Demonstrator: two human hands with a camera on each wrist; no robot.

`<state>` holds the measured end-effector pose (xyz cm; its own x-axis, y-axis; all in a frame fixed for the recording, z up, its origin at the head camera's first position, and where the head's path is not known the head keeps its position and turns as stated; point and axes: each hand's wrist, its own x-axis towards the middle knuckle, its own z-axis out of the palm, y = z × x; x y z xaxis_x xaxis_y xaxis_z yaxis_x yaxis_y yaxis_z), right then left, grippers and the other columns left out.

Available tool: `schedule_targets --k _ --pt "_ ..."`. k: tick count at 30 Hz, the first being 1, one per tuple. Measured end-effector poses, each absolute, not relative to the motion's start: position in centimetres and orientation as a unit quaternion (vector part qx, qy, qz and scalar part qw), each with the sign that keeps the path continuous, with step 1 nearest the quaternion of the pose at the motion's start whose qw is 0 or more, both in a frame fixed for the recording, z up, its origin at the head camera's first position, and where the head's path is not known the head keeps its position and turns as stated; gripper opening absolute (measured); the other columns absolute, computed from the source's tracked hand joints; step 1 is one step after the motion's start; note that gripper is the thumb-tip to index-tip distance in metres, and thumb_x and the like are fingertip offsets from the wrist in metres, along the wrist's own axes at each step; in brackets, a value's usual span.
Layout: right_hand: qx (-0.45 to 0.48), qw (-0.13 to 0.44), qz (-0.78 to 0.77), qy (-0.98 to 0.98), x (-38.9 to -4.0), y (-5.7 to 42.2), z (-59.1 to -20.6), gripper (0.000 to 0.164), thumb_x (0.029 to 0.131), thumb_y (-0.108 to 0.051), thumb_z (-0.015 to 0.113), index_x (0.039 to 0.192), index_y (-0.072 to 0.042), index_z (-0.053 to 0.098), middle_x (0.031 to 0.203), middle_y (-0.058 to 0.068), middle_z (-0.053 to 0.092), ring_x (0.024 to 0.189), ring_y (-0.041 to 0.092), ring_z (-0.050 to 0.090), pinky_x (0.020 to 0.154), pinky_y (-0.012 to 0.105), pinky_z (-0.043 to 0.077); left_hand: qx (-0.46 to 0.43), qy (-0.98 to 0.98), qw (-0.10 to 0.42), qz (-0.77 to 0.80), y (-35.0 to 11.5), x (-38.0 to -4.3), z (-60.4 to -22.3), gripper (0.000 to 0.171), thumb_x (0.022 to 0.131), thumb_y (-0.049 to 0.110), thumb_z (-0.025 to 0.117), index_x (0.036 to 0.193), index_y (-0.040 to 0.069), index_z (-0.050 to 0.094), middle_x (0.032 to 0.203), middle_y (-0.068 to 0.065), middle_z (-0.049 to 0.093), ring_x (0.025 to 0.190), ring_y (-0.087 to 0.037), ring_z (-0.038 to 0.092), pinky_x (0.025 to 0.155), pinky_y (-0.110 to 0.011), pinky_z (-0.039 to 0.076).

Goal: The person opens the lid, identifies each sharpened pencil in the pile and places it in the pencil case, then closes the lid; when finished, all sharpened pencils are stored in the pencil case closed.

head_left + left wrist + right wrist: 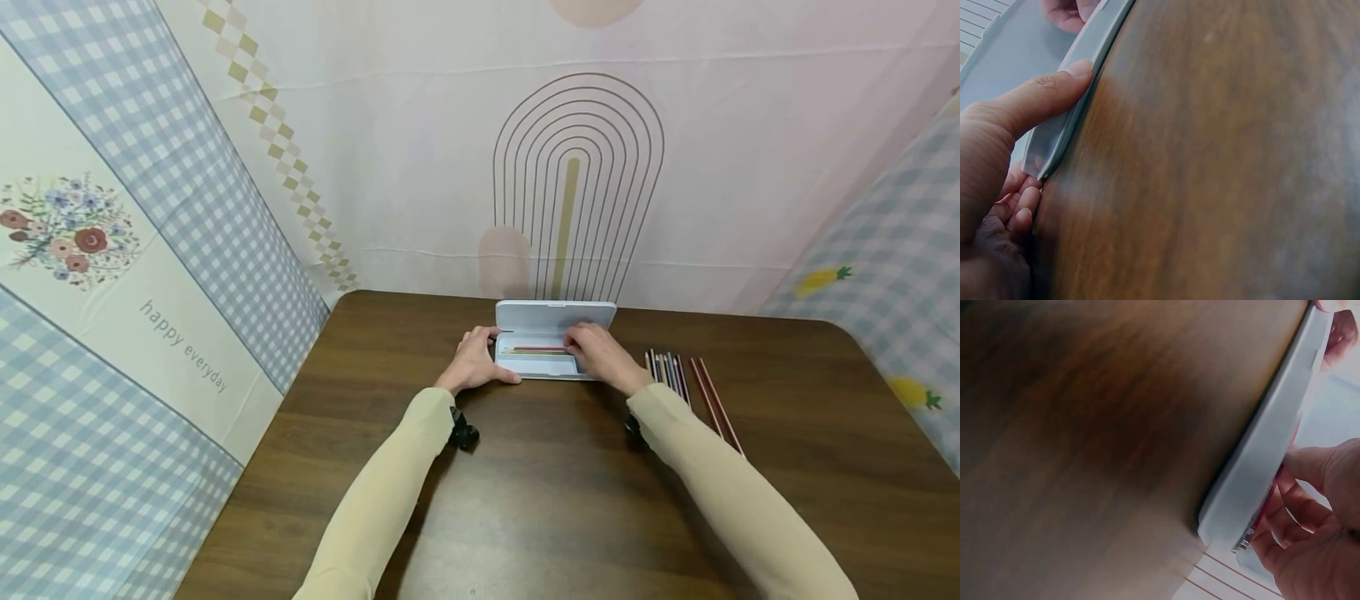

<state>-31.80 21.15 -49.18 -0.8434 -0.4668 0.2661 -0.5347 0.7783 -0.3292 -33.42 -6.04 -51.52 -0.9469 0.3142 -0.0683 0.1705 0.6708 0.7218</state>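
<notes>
A pale grey pencil case (536, 367) stands with its lid (543, 315) raised, near the back of the table. My left hand (474, 360) grips its left end. In the left wrist view the thumb (1063, 87) lies on the front rim and the other fingers curl by the corner. Over the right part of the case, my right hand (597, 350) pinches a red pencil (1268, 501), whose dark printed end shows in the right wrist view. Several coloured pencils (525, 351) lie lengthwise inside the case, partly hidden by the right hand.
On the table (517, 500), right of the case, lies a row of several coloured pencils (663, 371), partly behind the right forearm. Two long reddish sticks (714, 400) lie beside them. A printed cloth (420, 167) hangs right behind the table's back edge.
</notes>
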Motion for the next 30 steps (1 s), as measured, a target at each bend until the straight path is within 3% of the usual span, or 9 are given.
schedule_targets --k 17,30 --pt "0.244 0.016 0.187 -0.952 -33.1 20.5 -48.9 0.013 0.098 0.006 0.065 0.092 0.001 0.075 0.089 0.015 0.076 0.087 0.032 0.071 0.089 0.052 0.061 0.133 0.908 0.097 0.384 -6.1 -33.4 -51.5 0.102 0.075 0.036 0.102 0.158 0.009 0.050 0.153 -0.016 0.056 0.143 -0.032 0.047 0.124 -0.049 0.042" --pt "0.226 0.005 0.192 -0.955 -33.3 20.5 -48.8 0.015 0.100 0.004 0.067 0.099 0.002 0.082 0.101 0.018 0.082 0.099 0.034 0.076 0.095 0.053 0.062 0.130 0.906 0.097 0.390 -6.0 -33.4 -51.5 0.101 0.074 0.035 0.103 0.157 0.008 0.051 0.152 -0.016 0.056 0.142 -0.032 0.046 0.124 -0.049 0.042"
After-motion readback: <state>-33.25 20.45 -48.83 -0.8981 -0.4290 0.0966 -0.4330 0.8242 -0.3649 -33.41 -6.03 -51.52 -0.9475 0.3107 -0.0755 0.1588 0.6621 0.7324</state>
